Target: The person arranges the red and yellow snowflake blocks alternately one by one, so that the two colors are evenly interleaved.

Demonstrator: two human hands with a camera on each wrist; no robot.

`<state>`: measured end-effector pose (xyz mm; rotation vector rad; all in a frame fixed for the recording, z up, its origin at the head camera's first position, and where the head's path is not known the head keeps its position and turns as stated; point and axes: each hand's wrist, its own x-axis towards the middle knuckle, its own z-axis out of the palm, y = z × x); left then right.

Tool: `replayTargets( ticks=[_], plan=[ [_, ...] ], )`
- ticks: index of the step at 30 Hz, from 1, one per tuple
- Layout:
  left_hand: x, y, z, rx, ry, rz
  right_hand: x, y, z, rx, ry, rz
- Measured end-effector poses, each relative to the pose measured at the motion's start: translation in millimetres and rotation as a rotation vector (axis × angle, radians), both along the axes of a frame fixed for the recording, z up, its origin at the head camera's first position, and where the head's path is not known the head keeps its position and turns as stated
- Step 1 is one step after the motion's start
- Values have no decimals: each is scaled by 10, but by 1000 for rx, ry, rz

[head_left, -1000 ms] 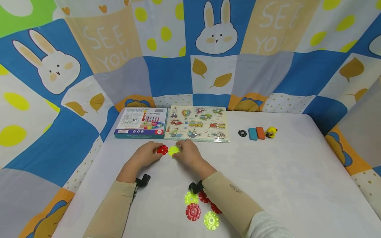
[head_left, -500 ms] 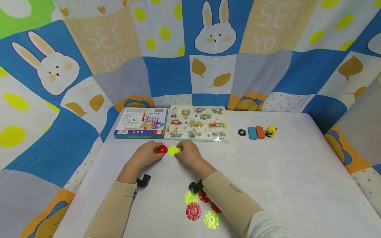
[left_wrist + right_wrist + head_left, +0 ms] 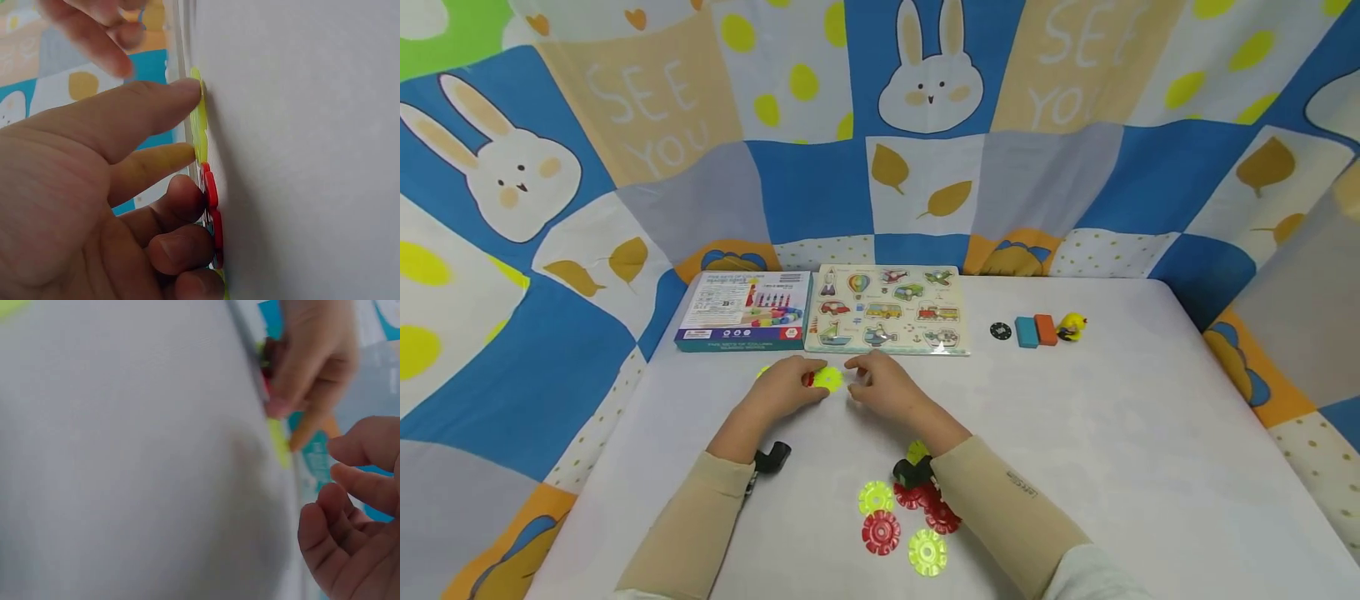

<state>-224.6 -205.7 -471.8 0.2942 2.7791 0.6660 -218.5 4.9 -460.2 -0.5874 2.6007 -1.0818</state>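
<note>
A: Please tell me, what does the left hand (image 3: 782, 389) hold?

B: Its grip is grasping the yellow disc (image 3: 827, 380); the thumb and the forefinger pinch this disc at its edge. The red disc (image 3: 217, 237) is under the other curled fingers, next to the yellow one.

A: Are these two discs joined?

B: They meet at their edges, but I cannot tell if they are locked together. Another bit of yellow (image 3: 762, 371) shows on the far side of the same hand, mostly hidden.

A: And the right hand (image 3: 887, 389)?

B: Its grip is released. The fingers are loosely bent, and they stay just beside the yellow disc, apart from it.

A: Where is all this?

B: Over the white desk (image 3: 1112, 433), in front of the flat box (image 3: 741, 312) and the puzzle board (image 3: 887, 312), which lie side by side.

A: What lies nearer to the person?

B: A group of loose discs (image 3: 881, 532), red and yellow, near the right forearm, which partly covers them. To the right of the board I see a black disc (image 3: 1000, 331), a blue block (image 3: 1027, 332), an orange block (image 3: 1046, 329) and a yellow duck (image 3: 1071, 327).
</note>
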Motion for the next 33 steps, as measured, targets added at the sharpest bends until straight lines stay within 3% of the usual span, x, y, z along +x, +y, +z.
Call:
replayTargets(
  ticks=[7,11,16,21,25,33],
  plan=[
    [7,-33,-41,15,-9,-1,342,384,281,-24,-39,-14],
    [14,-59,-38,19,-9,7,596,593,332,-20,-85,-10],
    [9,-56,-55,26,-12,6,878,793,234,-21,-166,7],
    [13,-44,-57,32,-6,6,1050,872,54,36,-184,70],
    [21,-52,-47,34,-2,11,1119,854,-42,110,-137,115],
    [17,-55,-74,40,-3,-4,1181,832,-91,191,-26,87]
  ],
)
